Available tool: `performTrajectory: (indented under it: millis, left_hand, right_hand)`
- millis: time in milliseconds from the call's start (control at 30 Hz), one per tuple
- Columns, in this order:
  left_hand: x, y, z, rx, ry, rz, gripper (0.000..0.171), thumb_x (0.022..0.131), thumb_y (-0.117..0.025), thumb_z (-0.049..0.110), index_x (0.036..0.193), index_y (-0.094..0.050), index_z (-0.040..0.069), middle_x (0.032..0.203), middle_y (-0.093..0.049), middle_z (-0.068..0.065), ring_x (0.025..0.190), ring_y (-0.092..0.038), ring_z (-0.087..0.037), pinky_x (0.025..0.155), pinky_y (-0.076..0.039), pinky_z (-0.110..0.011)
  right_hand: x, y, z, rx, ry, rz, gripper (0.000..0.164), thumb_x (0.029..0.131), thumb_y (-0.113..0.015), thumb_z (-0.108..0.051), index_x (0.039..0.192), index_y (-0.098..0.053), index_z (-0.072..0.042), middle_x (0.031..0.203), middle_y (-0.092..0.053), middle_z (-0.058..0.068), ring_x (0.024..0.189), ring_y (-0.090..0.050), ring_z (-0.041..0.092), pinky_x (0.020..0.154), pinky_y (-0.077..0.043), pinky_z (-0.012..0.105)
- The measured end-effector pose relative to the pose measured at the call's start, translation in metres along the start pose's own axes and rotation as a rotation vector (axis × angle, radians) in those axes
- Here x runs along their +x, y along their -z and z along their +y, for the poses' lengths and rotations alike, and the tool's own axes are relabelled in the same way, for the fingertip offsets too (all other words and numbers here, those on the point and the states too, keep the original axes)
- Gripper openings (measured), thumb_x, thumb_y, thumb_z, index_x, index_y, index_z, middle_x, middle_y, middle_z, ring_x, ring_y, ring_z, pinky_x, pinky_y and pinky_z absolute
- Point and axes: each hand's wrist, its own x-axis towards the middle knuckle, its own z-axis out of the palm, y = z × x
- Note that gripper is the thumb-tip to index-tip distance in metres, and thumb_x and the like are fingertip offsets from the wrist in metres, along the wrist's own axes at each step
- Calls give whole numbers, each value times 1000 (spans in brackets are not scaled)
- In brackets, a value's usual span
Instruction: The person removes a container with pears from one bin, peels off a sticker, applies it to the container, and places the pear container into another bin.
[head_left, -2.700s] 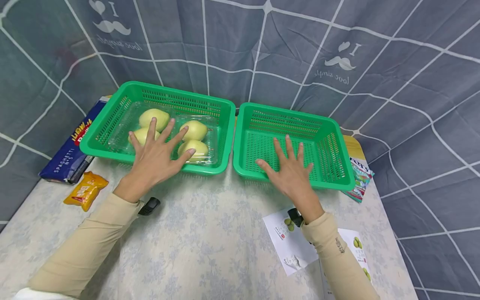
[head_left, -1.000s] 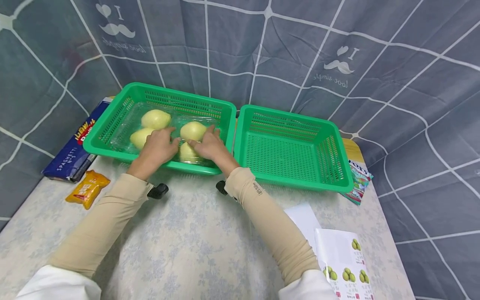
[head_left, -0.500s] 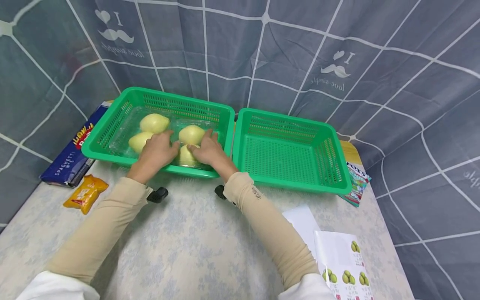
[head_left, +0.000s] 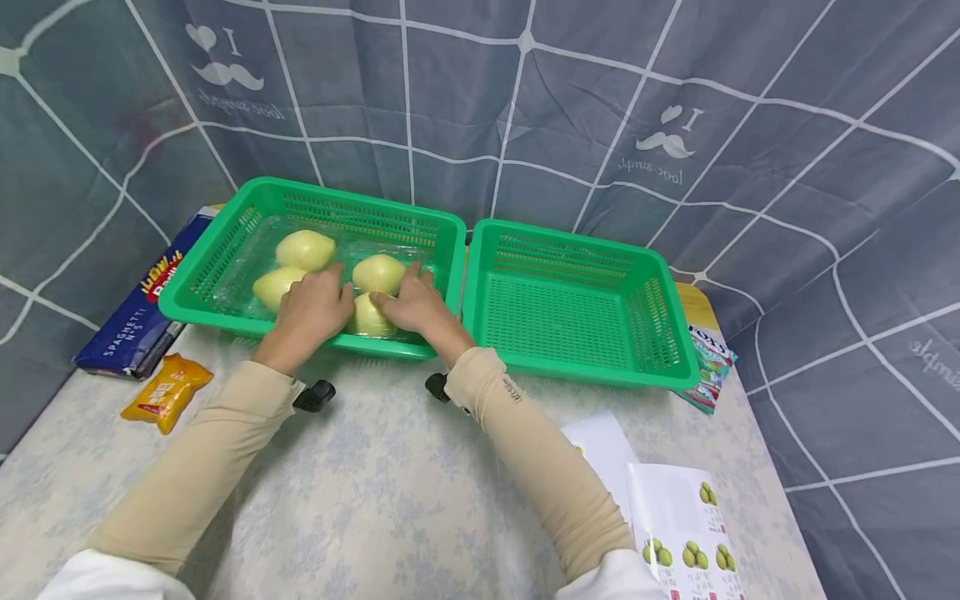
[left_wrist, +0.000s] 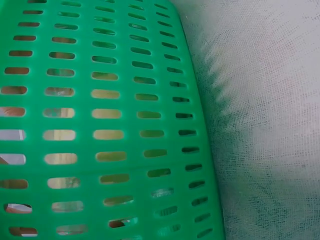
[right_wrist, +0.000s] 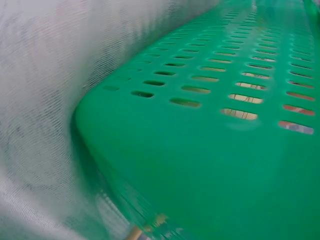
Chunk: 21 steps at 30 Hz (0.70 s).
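In the head view, a green plastic basket (head_left: 217, 314) at the left holds two clear plastic boxes with pale yellow-green fruits. The right-hand clear plastic box (head_left: 375, 336) contains two fruits, the rear fruit (head_left: 378, 273) and the front fruit (head_left: 371, 315). My left hand (head_left: 315, 304) grips this box at its left side, beside the other box's front fruit (head_left: 276, 287). At the opposite side my right hand (head_left: 420, 307) holds it, thumb toward the front fruit. Fingertips are mostly hidden. Both wrist views show mainly the slotted basket wall (left_wrist: 85, 120), which hides the hands.
A second green basket (head_left: 581, 375) stands to the right, close beside the first. A blue spaghetti box (head_left: 131, 333) and an orange snack packet (head_left: 167, 393) lie at the left. Printed sheets (head_left: 678, 533) lie front right; a snack bag (head_left: 708, 367) sits by the right basket.
From spread above the two baskets, my hands have come to either side of one clear box; the right hand moved left. Over the last second they hold nearly still.
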Motion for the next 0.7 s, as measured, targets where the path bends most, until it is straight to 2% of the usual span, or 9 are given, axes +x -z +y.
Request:
performTrajectory:
  millis: [133, 333, 433, 467, 533, 567, 600, 667, 700]
  left_hand:
    - [-2, 0, -1, -2, -5, 35, 48, 105, -41, 19, 144, -45, -8, 128, -59, -38, 105, -59, -62, 81, -49, -73]
    - [-1, 1, -2, -32, -12, 26, 50, 106, -42, 19, 148, -41, -7, 135, -56, -36, 109, -58, -60, 85, -49, -72]
    - [-2, 2, -4, -73, -27, 14, 51, 106, -43, 18, 150, -39, -7, 121, -62, -35, 92, -63, -52, 79, -50, -64]
    - [-3, 3, -6, -96, -33, 8, 51, 106, -43, 18, 151, -38, -6, 116, -63, -34, 89, -62, -49, 81, -49, -63]
    - [-4, 5, -9, -156, -42, -5, 52, 107, -44, 18, 153, -34, -6, 112, -63, -31, 89, -61, -44, 83, -48, -60]
    - [-4, 7, -10, -189, -44, -13, 54, 107, -44, 18, 154, -32, -5, 112, -62, -31, 92, -60, -43, 85, -47, -59]
    - [-4, 8, -12, -229, -43, -23, 55, 107, -45, 19, 155, -30, -3, 114, -60, -30, 99, -59, -43, 87, -46, -59]
    - [-4, 12, -16, -317, -41, -49, 58, 108, -45, 21, 158, -26, 0, 128, -54, -29, 113, -54, -43, 89, -46, -57]
    - [-4, 13, -17, -360, -37, -62, 59, 108, -45, 23, 159, -24, 3, 132, -51, -29, 116, -52, -43, 88, -47, -54]
  right_hand:
    - [0, 0, -1, 20, 9, 12, 90, 102, -54, -45, 160, -5, 4, 166, -15, 25, 150, -29, 43, 122, -34, 51]
    - [-1, 2, -1, 113, -24, 34, 93, 102, -54, -44, 161, 6, -2, 167, -16, 24, 150, -33, 38, 119, -39, 50]
    - [-3, 4, 1, 171, -29, 49, 89, 104, -52, -38, 161, 8, -4, 167, -16, 23, 151, -33, 35, 116, -42, 49]
    - [-4, 4, 1, 201, -25, 56, 86, 105, -51, -34, 161, 8, -4, 166, -18, 23, 144, -44, 33, 109, -48, 47]
    - [-4, 6, 3, 263, -18, 80, 79, 105, -49, -24, 161, 3, -3, 146, -50, 26, 111, -66, 27, 86, -56, 41]
    - [-5, 8, 5, 298, -9, 85, 75, 105, -47, -17, 161, 2, -2, 135, -57, 28, 90, -65, 25, 75, -55, 39]
    - [-6, 9, 6, 316, -4, 99, 72, 104, -45, -12, 161, -3, -1, 132, -60, 27, 90, -64, 21, 73, -53, 35]
    - [-7, 12, 8, 368, 14, 116, 69, 99, -42, -4, 160, -11, 1, 125, -64, 26, 70, -50, 16, 60, -42, 31]
    - [-8, 13, 9, 382, 20, 123, 69, 96, -42, -1, 160, -16, 1, 123, -65, 25, 67, -47, 16, 59, -41, 29]
